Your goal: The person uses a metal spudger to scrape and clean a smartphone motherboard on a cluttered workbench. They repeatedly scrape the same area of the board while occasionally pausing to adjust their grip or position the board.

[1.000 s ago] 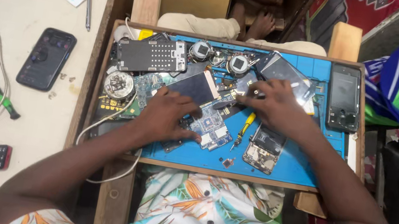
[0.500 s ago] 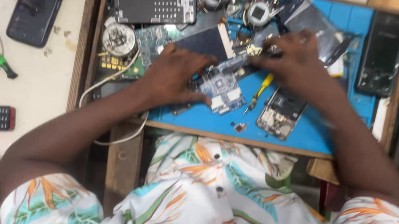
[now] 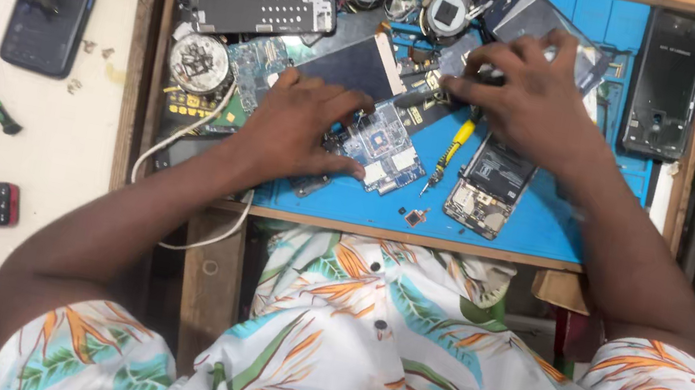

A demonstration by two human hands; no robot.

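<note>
Circuit board already bare on blue mat, pinned under your left hand, fingers spread flat; right hand pinches small tool just beyond it; opened phone below right hand not reassembled.

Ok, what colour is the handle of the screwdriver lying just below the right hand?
Yellow handle on the screwdriver, with a dark tip; the head view shows it clearly.

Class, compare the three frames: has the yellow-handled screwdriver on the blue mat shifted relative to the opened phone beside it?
No. The yellow-handled screwdriver lies just left of the opened phone throughout; only the camera view has shifted.
</note>
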